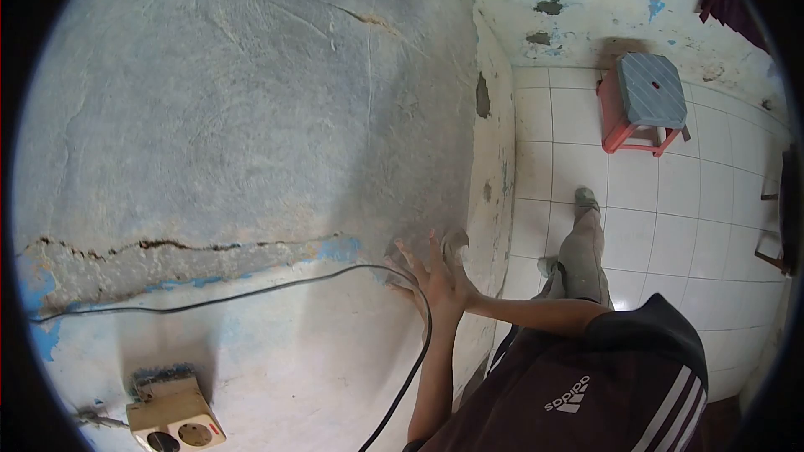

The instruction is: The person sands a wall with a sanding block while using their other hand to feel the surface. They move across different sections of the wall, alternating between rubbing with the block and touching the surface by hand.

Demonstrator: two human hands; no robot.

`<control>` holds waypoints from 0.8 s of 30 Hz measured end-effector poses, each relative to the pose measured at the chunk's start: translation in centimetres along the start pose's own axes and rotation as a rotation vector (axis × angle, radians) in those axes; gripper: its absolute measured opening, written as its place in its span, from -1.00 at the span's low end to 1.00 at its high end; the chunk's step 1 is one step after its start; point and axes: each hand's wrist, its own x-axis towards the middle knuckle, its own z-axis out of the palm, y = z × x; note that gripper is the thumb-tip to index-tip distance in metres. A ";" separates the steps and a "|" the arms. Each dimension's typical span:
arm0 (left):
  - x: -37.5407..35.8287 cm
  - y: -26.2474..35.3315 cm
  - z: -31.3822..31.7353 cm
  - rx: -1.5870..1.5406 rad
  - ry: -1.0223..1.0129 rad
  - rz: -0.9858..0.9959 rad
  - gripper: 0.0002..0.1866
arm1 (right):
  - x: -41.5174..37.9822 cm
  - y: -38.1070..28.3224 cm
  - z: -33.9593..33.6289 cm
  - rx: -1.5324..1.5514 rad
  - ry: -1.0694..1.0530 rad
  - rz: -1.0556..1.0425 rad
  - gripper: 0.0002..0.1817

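Observation:
Both of my hands overlap low against the wall [243, 100], near the edge of its grey plastered area. My left hand [429, 285] comes up from below with several fingers stretched out and apart. Reaching in from the right, my right hand [463, 289] crosses at the same spot, its fingers mostly hidden. A small grey curled piece [456, 244] shows beside the fingers; I cannot make out what it is or whether it is held. A thin black cable [276, 286] loops across the wall and passes in front of my left hand.
A two-hole electrical socket [180, 418] sticks out from the wall at bottom left. A long crack [159, 244] and peeling blue paint run above the cable. On the white tiled floor [578, 117] stands a red stool [653, 88] with a grey top. Dark furniture [787, 209] is at far right.

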 end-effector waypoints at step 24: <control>9.5 7.9 0.1 0.089 0.132 -0.324 -0.30 | 25.2 5.8 -15.8 0.142 0.350 0.318 -0.45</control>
